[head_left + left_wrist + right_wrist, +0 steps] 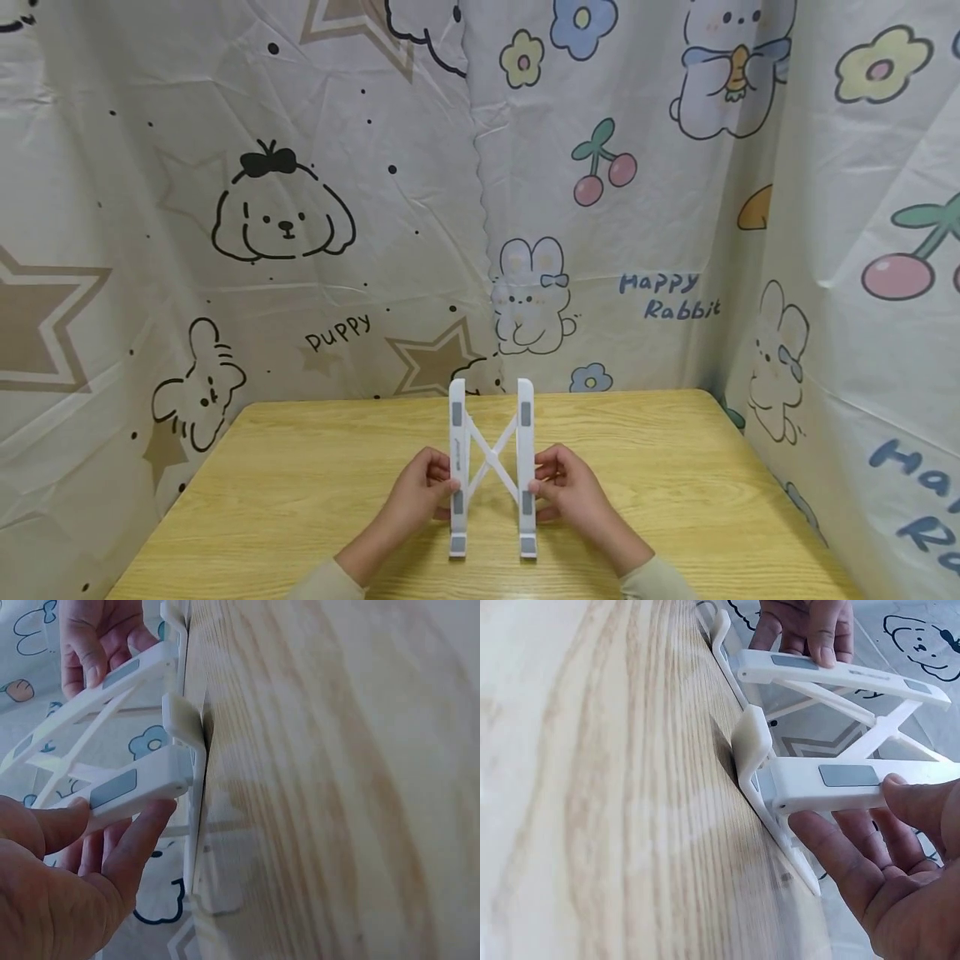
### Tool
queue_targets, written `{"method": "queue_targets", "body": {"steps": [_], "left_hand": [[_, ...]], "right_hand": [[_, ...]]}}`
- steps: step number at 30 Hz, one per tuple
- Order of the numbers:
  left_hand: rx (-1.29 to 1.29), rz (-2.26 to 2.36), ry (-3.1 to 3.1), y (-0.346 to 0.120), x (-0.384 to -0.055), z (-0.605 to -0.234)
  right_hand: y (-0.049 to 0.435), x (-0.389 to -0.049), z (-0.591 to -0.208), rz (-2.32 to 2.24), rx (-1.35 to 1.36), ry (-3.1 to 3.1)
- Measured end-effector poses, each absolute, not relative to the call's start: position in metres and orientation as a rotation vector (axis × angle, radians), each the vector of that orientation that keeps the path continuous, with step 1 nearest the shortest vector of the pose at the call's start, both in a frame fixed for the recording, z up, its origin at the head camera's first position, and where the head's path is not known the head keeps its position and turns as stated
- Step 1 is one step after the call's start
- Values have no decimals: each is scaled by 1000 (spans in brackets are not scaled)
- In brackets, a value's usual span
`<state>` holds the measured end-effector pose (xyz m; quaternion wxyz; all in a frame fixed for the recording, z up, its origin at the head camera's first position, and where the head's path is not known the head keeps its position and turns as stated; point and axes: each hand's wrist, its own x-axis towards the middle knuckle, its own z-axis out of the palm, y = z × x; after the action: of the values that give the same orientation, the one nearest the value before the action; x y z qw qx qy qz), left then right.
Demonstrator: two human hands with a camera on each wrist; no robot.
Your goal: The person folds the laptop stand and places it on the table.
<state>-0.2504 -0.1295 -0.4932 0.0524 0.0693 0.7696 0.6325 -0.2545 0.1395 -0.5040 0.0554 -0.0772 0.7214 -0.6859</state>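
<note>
1. White folding stand (492, 457): on the wooden surface (322, 467).
2. Left hand (420, 487): grip pinching the stand's left rail (457, 446).
3. Right hand (576, 487): grip pinching the stand's right rail (526, 450).
4. Printed cloth (420, 250): behind the stand.

The white X-braced stand (492, 457) sits unfolded on the table (322, 467)

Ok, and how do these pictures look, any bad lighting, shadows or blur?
Head view: soft light, stand fairly clear, the marking on its left bar too small to read; left wrist view: dimmer than the right wrist one, table grain soft towards the right edge; right wrist view: brighter, a dark shadow beside the stand, grain soft towards the left edge.
</note>
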Motion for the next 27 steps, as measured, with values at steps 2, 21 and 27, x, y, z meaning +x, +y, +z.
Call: {"method": "queue_targets", "body": {"steps": [2, 21, 27], "left_hand": [[197, 1935, 2336, -128, -249, -494], [190, 2035, 2254, -130, -246, -504], [185, 2024, 2264, -127, -249, -502]], "right_hand": [[142, -258, -504, -2073, -246, 2191], [160, -268, -503, -1932, -495, 2036], [158, -268, -501, -1926, -504, 2063]]}}
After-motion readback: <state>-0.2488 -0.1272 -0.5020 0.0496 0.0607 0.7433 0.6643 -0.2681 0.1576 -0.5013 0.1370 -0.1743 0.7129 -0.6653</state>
